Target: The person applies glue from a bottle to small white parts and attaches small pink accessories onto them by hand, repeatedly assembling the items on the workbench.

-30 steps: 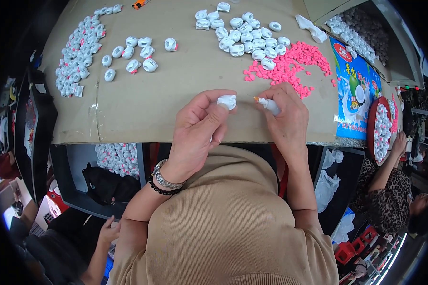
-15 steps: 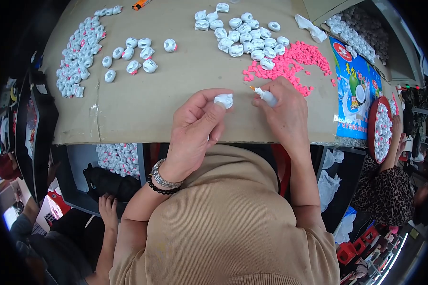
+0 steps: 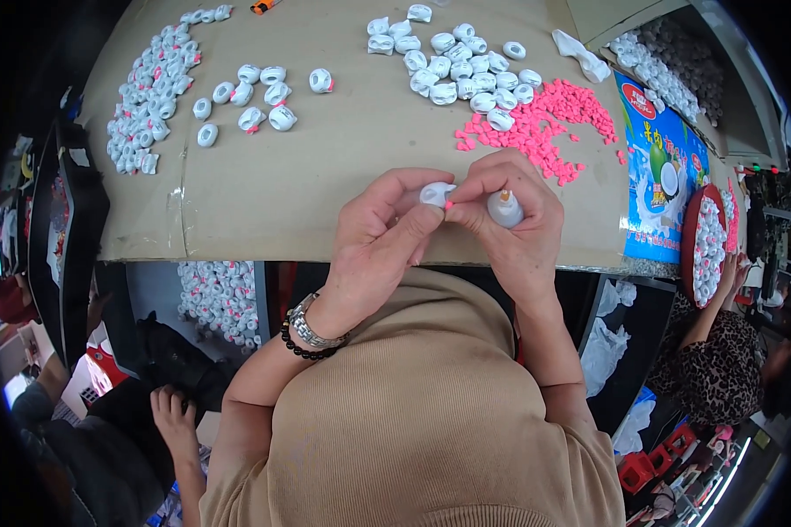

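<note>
My left hand pinches a small white rounded piece with a dark oval face between thumb and fingertips. Thumb and forefinger of my right hand press a tiny pink piece against its right side. Tucked among the other right fingers is a squeeze bottle with a thin orange nozzle, which points up and away from the white piece. Beyond my hands lie a cluster of plain white pieces and a heap of pink bits.
At the left, many white pieces with pink parts form a band, beside a looser group. An orange tool and a white cloth-like strip lie farther back. Co-workers sit on both sides; a red tray is at the right.
My right hand has turned the bottle upright into its fingers and brought a pink piece to the white piece. Both hands have come together. The co-worker's hand at left moved down.
</note>
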`<action>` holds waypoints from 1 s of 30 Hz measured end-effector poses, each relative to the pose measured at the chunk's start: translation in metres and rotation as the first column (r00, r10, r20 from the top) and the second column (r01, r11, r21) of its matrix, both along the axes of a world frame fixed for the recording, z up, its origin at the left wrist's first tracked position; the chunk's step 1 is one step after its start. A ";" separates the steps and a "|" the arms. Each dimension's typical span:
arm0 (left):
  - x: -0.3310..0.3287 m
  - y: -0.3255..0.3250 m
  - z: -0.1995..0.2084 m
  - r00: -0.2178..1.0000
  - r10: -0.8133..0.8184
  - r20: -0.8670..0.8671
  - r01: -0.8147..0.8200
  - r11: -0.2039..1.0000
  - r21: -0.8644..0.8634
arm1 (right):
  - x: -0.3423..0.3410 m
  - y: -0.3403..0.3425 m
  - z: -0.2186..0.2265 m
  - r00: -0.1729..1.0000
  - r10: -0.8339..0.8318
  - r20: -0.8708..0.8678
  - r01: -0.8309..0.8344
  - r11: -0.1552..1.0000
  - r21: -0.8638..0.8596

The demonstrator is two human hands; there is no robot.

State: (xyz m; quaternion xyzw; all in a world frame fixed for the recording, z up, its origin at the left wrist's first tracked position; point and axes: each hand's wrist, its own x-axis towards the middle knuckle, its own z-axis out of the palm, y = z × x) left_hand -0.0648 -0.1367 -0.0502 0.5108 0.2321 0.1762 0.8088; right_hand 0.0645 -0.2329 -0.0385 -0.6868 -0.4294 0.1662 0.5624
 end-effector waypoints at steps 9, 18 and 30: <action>0.003 0.009 -0.006 0.999 -0.034 0.009 0.028 0.926 0.377 | 0.003 0.000 -0.006 0.941 -0.025 -0.338 0.018 1.000 -0.022; 0.012 0.002 -0.011 0.987 -0.025 0.159 -0.060 0.858 0.510 | -0.006 -0.006 -0.010 0.939 -0.192 -0.287 0.200 0.980 -0.002; 0.010 -0.002 0.005 0.991 -0.134 0.007 0.104 0.798 0.593 | 0.000 -0.014 -0.013 0.797 -0.117 -0.592 0.321 0.913 0.252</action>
